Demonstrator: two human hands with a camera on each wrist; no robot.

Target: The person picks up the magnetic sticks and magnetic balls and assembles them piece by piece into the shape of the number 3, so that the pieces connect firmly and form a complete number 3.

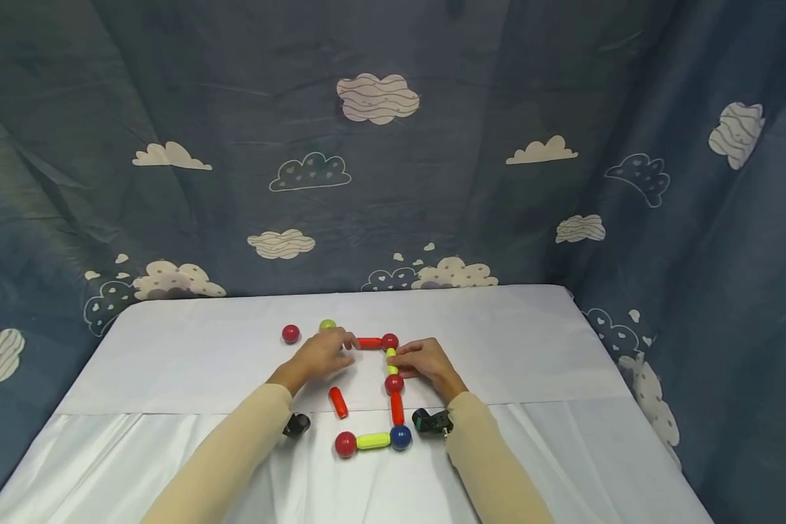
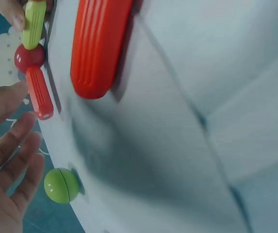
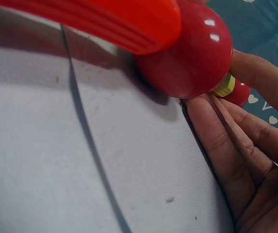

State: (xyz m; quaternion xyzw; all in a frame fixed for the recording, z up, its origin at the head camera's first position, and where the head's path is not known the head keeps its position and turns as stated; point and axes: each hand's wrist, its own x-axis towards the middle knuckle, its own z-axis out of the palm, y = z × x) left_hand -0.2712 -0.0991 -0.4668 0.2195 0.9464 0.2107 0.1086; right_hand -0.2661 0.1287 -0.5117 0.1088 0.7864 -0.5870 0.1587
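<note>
Rods and balls form a joined chain on the white cloth. My right hand (image 1: pixel 430 362) pinches the upper yellow rod (image 1: pixel 391 362), between the top red ball (image 1: pixel 389 340) and the middle red ball (image 1: pixel 394 383). From the top ball a red rod (image 1: pixel 370 343) points left. Beside that rod's free end is my left hand (image 2: pixel 5 165), fingers spread and holding nothing; whether its thumb touches the rod I cannot tell. Past those fingers sits a loose green ball (image 2: pixel 62 185). Below, a red rod (image 1: pixel 397 409) leads to a blue ball (image 1: pixel 401 437).
The chain's lower yellow rod (image 1: pixel 372 441) ends in a red ball (image 1: pixel 345 445). A loose red rod (image 1: pixel 338 402) lies below my left hand. Another loose red ball (image 1: pixel 291 334) rests at the back left. A dark cloud-patterned curtain (image 1: pixel 432 204) hangs behind the table.
</note>
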